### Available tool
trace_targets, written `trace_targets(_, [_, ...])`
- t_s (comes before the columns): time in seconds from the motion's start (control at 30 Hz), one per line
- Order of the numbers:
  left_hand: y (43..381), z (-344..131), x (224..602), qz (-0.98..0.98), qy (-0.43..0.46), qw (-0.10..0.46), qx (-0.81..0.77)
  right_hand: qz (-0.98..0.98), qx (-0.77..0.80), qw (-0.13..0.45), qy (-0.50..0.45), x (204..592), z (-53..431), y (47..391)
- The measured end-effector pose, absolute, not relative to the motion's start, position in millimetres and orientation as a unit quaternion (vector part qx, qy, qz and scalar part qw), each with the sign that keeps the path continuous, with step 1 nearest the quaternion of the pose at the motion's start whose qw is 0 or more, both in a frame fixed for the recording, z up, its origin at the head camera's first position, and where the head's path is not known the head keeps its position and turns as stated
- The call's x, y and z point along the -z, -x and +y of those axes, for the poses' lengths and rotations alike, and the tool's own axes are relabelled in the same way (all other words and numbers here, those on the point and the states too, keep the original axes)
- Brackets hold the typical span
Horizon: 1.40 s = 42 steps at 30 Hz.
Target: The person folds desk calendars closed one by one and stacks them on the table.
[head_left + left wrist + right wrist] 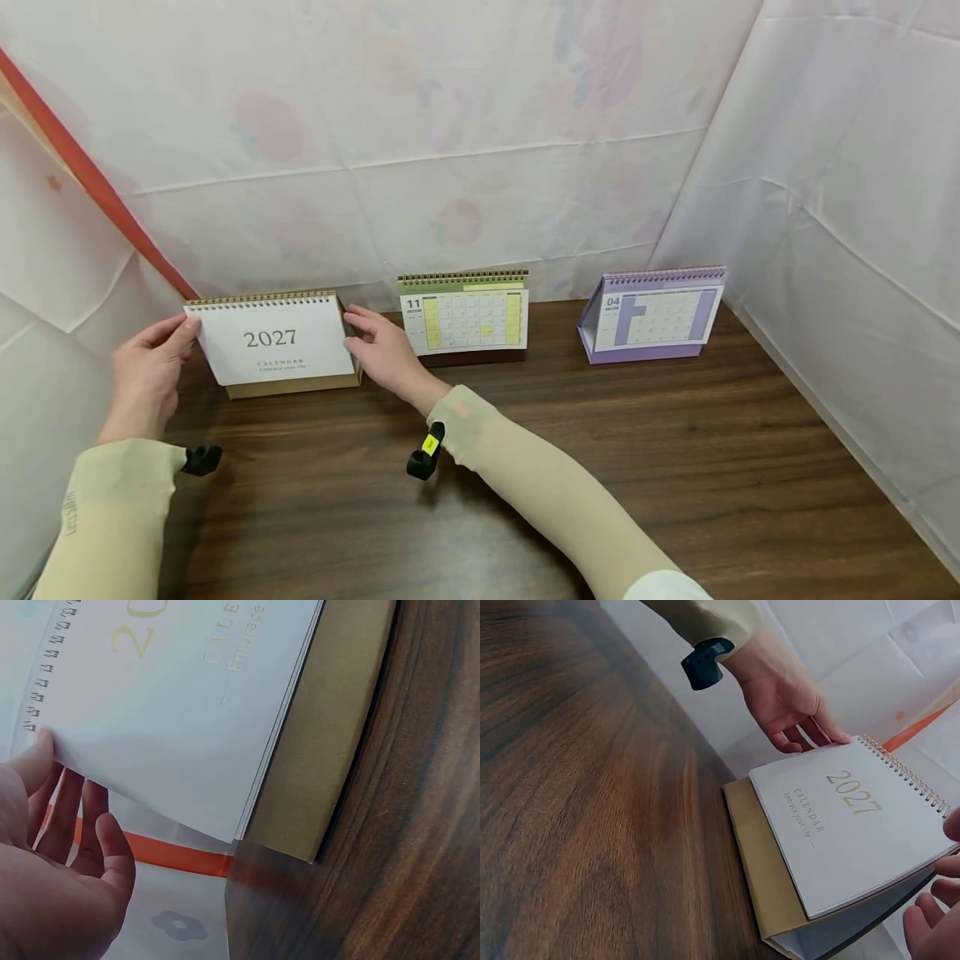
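A white desk calendar (pixel 273 342) reading 2027, on a tan stand, stands on the table at the left. My left hand (pixel 152 367) pinches its upper left corner, thumb on the front page by the spiral binding and fingers behind. In the left wrist view that thumb (pixel 37 757) lies flat at the corner of the cover. At the calendar's right edge is my right hand (pixel 392 352), its fingers loosely extended and fingertips right beside the stand. Only the fingers (pixel 949 889) of this hand show in the right wrist view.
A green and yellow calendar (pixel 465 321) showing 11 stands just right of my right hand. Farther right is a purple calendar (pixel 656 317) showing 04. White patterned cloth (pixel 480 125) hangs behind the dark wooden table (pixel 555 450), with a red strip (pixel 112 196) at left.
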<state>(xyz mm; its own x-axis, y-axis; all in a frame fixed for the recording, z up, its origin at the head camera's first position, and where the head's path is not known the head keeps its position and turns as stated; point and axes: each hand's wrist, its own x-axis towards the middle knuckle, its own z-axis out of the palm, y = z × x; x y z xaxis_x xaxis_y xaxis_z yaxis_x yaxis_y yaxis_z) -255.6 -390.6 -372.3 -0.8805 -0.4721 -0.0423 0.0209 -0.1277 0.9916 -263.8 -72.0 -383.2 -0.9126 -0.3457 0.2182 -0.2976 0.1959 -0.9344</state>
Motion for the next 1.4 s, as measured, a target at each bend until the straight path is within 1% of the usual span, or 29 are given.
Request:
trace_targets(0.07, [256.5, -391.1, 373.8, -0.643, -0.179, 0.168, 0.726, 0.773, 0.592, 0.043, 0.222, 383.3, -72.8, 264.8])
trace_targets(0.17, [256.8, -392.0, 375.5, -0.634, -0.174, 0.167, 0.735, 0.772, 0.588, 0.059, 0.236, 383.8, -73.6, 265.6])
trace_targets(0.43, [253.6, -392.5, 376.3, -0.624, -0.163, 0.158, 0.748, 0.781, 0.576, 0.062, 0.232, 384.2, -73.3, 264.8])
trace_targets(0.7, [251.7, -392.6, 376.7, -0.582, -0.156, 0.172, 0.779, 0.784, 0.568, 0.085, 0.238, 381.2, -71.7, 262.6])
trace_targets(0.97, [242.2, -389.2, 368.8, -0.59, -0.172, 0.184, 0.767, 0.779, 0.569, 0.099, 0.246, 375.0, -67.9, 255.7])
trace_targets(1.23, [234.7, -376.8, 352.7, -0.64, -0.159, 0.207, 0.723, 0.799, 0.548, 0.079, 0.237, 359.3, -54.4, 246.8])
trace_targets(1.4, [225.6, -367.5, 341.3, -0.636, -0.121, 0.209, 0.733, 0.799, 0.547, 0.077, 0.237, 346.7, -42.7, 237.7])
